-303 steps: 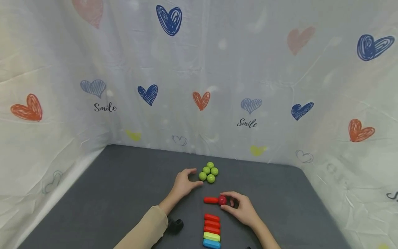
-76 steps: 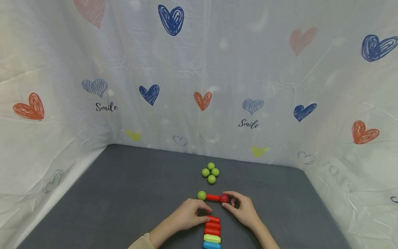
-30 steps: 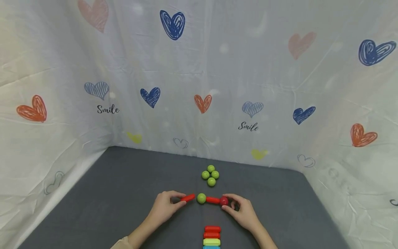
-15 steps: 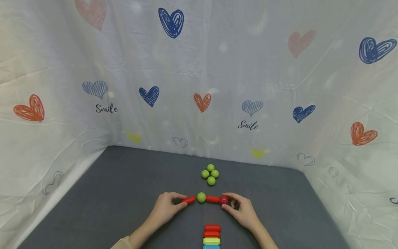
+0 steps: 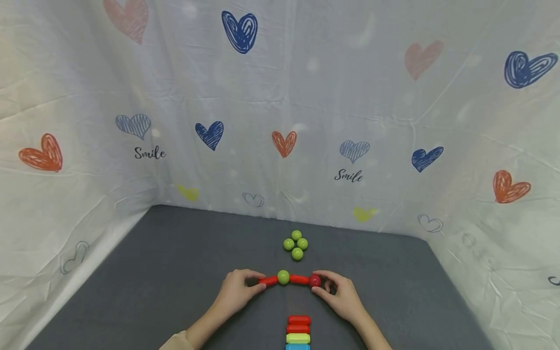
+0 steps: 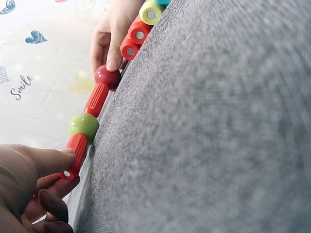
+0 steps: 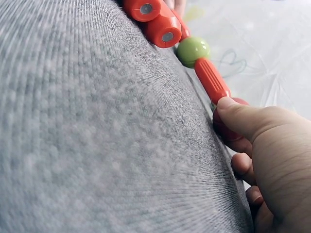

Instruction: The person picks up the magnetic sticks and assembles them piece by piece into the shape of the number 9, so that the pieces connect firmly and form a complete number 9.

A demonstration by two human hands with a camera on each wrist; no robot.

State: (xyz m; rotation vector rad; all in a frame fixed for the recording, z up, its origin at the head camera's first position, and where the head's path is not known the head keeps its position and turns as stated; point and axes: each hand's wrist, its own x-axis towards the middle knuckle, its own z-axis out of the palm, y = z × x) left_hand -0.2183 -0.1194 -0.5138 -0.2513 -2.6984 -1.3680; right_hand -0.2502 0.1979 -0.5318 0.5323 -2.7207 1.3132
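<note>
Pinching ribbed red rod (image 5: 269, 280) in left hand (image 5: 234, 289), gripping glossy dark-red ball (image 5: 314, 280) in right hand (image 5: 342, 294); push rod squarely into glossy green ball (image 5: 283, 277), parallel to worktop's (image 5: 245, 221) far edge.

Soft, even light leaves faint shadows on the worktop (image 5: 175, 272), while both wrist views show the backdrop (image 6: 43, 111) beyond its edge washed out, the green ball (image 6: 83, 124) glinting and parts of the worktop blurred.
</note>
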